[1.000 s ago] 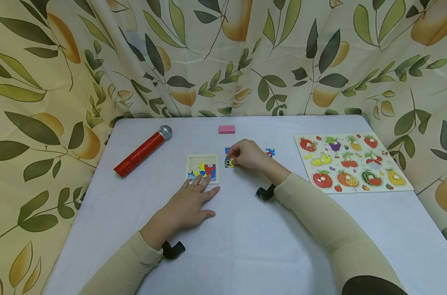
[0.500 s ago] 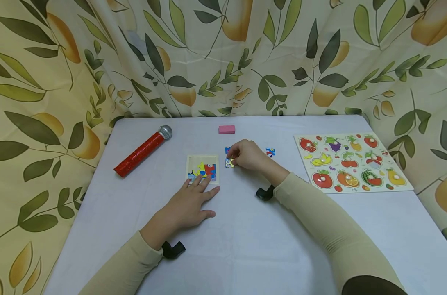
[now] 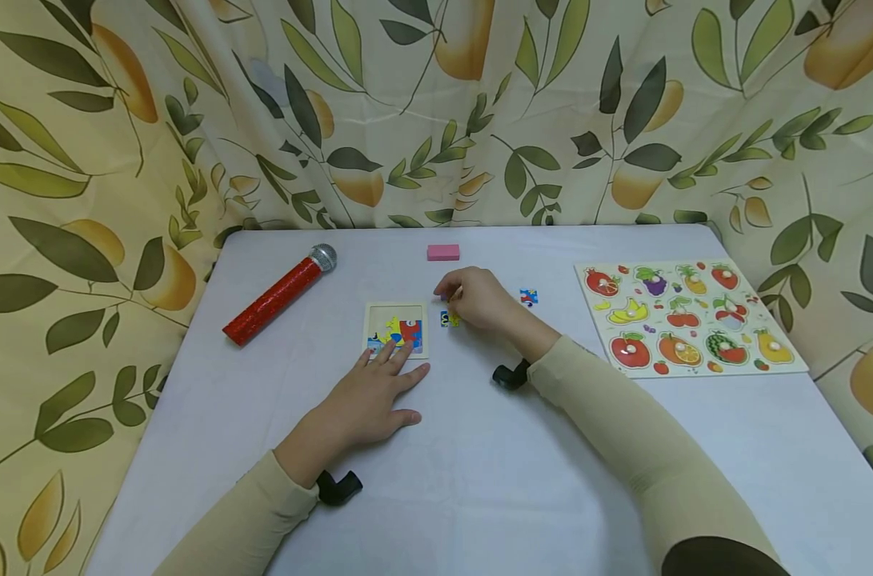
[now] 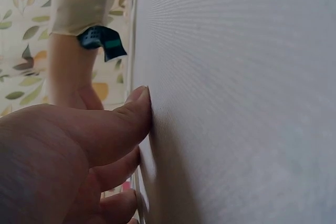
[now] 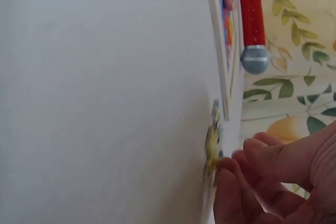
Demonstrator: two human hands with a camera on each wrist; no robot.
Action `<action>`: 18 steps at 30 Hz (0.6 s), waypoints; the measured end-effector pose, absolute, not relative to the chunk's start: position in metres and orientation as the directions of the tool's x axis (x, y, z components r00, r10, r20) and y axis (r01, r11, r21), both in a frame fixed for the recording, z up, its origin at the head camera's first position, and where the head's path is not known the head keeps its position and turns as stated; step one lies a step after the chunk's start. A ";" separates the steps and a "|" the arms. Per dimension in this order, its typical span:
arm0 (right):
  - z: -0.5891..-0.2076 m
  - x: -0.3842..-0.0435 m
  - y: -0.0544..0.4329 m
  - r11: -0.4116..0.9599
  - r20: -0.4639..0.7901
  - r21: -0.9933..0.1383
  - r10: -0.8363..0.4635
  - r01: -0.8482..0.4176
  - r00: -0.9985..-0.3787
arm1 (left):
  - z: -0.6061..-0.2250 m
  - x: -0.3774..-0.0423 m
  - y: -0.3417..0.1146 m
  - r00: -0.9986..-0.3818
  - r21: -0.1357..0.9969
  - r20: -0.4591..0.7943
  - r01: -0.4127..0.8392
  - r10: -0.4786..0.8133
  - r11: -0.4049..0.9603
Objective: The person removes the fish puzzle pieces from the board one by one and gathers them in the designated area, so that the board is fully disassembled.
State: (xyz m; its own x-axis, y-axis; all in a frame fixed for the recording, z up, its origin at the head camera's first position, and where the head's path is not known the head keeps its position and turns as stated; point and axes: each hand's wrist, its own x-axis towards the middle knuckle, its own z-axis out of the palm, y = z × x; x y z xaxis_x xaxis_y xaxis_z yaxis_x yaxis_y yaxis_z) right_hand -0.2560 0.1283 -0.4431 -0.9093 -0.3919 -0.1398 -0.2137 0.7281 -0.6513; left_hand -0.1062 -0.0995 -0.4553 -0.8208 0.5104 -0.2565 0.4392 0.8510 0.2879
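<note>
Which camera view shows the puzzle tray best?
The head view: it shows the puzzle tray from above with pieces inside, though the left hand covers part. The right wrist view shows it steeply slanted, partly covered; the left wrist view doesn't clearly show it.

- Curtain [image 3: 450,120]: cream, leaf-and-fruit print, hanging behind the table and down both sides.
- Table [image 3: 472,472]: draped white, faintly creased.
- Light: soft, I note pale shadows.

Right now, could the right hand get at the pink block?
Probably yes: the pink block lies just beyond the right hand, and only white cloth shows between them.
</note>
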 end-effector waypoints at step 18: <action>-0.449 -0.254 0.071 0.613 -0.142 -0.729 -0.571 -0.305 -0.808 | -0.455 -0.108 -0.101 -0.816 0.307 -0.273 0.428 0.509 0.850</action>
State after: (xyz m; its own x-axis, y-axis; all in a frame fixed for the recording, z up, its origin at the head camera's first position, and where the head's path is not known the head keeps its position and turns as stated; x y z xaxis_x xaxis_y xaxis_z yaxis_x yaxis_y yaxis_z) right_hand -0.2540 0.0709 -0.4491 -0.8084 -0.5712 -0.1421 -0.3049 0.6129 -0.7290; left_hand -0.1077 -0.1009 -0.4552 -0.8161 0.5093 -0.2733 0.4276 0.8501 0.3074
